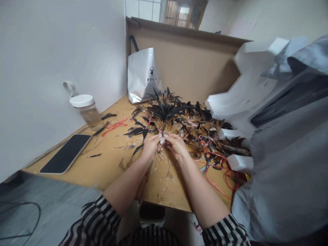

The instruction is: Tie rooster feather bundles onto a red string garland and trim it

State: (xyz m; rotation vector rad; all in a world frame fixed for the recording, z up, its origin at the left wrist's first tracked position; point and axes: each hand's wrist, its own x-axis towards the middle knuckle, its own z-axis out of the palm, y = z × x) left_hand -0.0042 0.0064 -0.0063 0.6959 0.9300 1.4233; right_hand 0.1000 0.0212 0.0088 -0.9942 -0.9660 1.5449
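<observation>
Both my hands meet over the middle of the table, pinching the pale quill end of a bunch of feathers. My left hand grips it from the left, fingers closed. From the other side my right hand closes its thumb and fingers on the same white base. Long black feathers fan upward and away from me, with brown fluffy ones lower down. Behind and to the right lies a heap of brown and black feathers, some bound with red string. My fingers partly hide the quill ends.
Scissors and loose red string lie to the right. On the left are a phone, a lidded drink jar and more red string. A silver bag stands before a cardboard panel; white foam borders the right.
</observation>
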